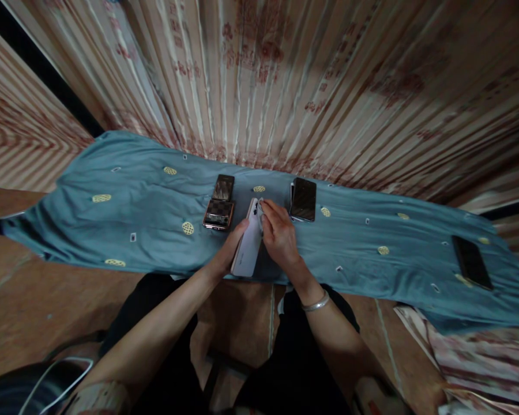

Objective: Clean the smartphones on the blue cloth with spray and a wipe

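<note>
A pale lilac-white smartphone (247, 248) is tilted up above the blue cloth, with its back and camera end showing. My left hand (232, 243) grips its left edge, thumb along the side. Fingers bunched, my right hand (281, 230) presses at the phone's upper right by the cameras. Pinched there is a small whitish piece (260, 206), perhaps a wipe, mostly hidden by the fingers. Just left of the phone lie a small dark phone (223, 187) and, touching it on the near side, a shiny phone with a copper-coloured edge (218, 215).
A blue cloth (151, 213) with yellow prints covers the long narrow table. Right of my hands, a black phone (304, 199) rests on another pale-edged one. Another dark phone (472, 262) lies at the far right. Behind the table hangs a striped curtain (251, 86).
</note>
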The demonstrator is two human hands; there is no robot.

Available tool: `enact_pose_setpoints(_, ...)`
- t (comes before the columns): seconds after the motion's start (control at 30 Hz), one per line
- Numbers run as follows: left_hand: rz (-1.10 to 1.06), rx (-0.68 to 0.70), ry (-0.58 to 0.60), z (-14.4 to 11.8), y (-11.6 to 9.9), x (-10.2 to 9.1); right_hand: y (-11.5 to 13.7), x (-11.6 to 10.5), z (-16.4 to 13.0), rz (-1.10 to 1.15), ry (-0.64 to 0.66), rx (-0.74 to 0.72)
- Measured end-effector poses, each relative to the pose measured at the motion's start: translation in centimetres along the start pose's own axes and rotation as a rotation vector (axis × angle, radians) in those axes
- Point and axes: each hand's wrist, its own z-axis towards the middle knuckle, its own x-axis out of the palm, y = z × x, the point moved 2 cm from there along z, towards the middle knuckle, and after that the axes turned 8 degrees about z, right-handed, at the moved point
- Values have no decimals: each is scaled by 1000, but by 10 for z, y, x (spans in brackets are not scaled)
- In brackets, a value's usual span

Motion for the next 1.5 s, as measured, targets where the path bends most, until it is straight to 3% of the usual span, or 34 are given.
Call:
enact_pose_setpoints(0.27, 6, 5, -19, -6, -11, 1, -6, 4, -3, 3, 27, 34)
enact_pose_setpoints(0.5, -62, 45, -119, -7, -21, 3, 3, 13, -9, 15, 35, 20)
enact_pose_setpoints(0.7, -23, -19, -97, -8, -13, 10, -1, 8, -6, 11, 14, 16)
enact_pose_setpoints(0.87, -38, 6, -47, -7, -12, 11, 1, 6, -6, -1, 2, -8)
enact_pose_setpoints(1.07, -46, 3, -77, -5, -14, 6, 4, 11, -8, 1, 15, -11)
enact_pose_setpoints(1.3, 33, -70, -95, -5, -9, 15, -1, 2, -4, -32, 10, -12)
enact_pose_setpoints(1.5, -46, -20, -80, -9, -16, 16, 5, 4, -5, -6, 24, -25)
